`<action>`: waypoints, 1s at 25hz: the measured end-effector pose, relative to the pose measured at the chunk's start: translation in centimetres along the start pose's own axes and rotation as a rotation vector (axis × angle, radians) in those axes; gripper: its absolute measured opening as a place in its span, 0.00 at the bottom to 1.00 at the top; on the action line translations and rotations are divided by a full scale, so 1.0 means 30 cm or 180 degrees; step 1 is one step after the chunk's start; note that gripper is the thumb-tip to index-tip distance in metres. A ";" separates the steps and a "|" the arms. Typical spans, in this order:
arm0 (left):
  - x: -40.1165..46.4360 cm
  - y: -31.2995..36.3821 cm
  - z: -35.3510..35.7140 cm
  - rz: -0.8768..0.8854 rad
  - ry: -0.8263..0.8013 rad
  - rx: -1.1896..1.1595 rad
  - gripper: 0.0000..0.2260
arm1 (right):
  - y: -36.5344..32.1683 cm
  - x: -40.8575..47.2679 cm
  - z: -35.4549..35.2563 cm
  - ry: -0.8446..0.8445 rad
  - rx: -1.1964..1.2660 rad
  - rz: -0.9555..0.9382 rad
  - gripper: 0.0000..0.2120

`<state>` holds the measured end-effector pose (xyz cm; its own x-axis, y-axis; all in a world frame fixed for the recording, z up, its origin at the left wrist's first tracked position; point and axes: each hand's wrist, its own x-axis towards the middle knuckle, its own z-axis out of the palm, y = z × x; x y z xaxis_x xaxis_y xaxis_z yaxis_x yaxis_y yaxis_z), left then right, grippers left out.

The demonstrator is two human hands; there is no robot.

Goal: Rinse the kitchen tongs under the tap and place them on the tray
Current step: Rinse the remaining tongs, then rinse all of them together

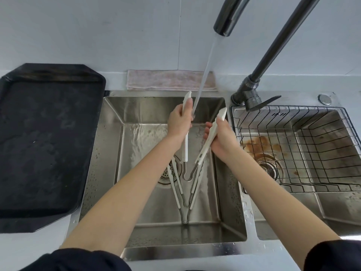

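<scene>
My left hand [178,122] is wrapped around one arm of the tongs [186,145], and my right hand [221,136] squeezes the other arm. The tongs are spread in a V over the sink [109,153], and a second pair lies at the bottom. Water from the tap [224,26] hits by my left thumb. I should slide both white tips under the stream and turn them. The tray [48,145] waits to my left.

Both hands [199,130] around spread white tongs [185,147] under running tap [224,26].
</scene>
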<state>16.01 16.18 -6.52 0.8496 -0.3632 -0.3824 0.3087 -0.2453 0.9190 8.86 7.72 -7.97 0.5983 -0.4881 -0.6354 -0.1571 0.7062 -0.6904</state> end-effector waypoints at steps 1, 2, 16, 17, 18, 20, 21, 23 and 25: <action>0.005 -0.004 -0.013 -0.0113 -0.0008 0.0063 0.16 | -0.026 -0.015 0.009 -0.0001 -0.0139 -0.0178 0.18; 0.007 -0.008 -0.027 -0.0268 -0.0013 0.0096 0.19 | -0.050 -0.032 0.020 -0.0017 -0.0316 -0.0351 0.18; 0.024 -0.001 -0.065 -0.0244 -0.0530 -0.1116 0.11 | -0.120 -0.128 0.138 -0.0233 -0.2316 -0.1959 0.16; 0.021 0.006 -0.053 -0.0228 -0.0615 -0.1090 0.10 | -0.124 -0.127 0.135 -0.0194 -0.2345 -0.2006 0.17; 0.017 0.013 -0.041 -0.0199 -0.0693 -0.1069 0.09 | -0.128 -0.127 0.128 -0.0133 -0.2364 -0.2036 0.17; 0.006 0.024 -0.019 -0.0117 -0.0785 -0.0952 0.10 | -0.135 -0.122 0.109 -0.0013 -0.2417 -0.2079 0.17; 0.001 0.027 -0.013 -0.0081 -0.0818 -0.0841 0.12 | -0.135 -0.116 0.100 0.0017 -0.2454 -0.2084 0.17; -0.010 0.028 -0.010 -0.0094 -0.0898 -0.0662 0.15 | -0.133 -0.107 0.088 0.0041 -0.2565 -0.2049 0.18; -0.019 0.018 -0.023 -0.0217 -0.0926 -0.0586 0.17 | -0.121 -0.096 0.079 0.0033 -0.2635 -0.1948 0.19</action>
<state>15.99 16.88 -5.73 0.6752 -0.5990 -0.4305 0.4549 -0.1213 0.8822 9.57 7.78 -2.82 0.7517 -0.6526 -0.0949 -0.3222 -0.2379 -0.9163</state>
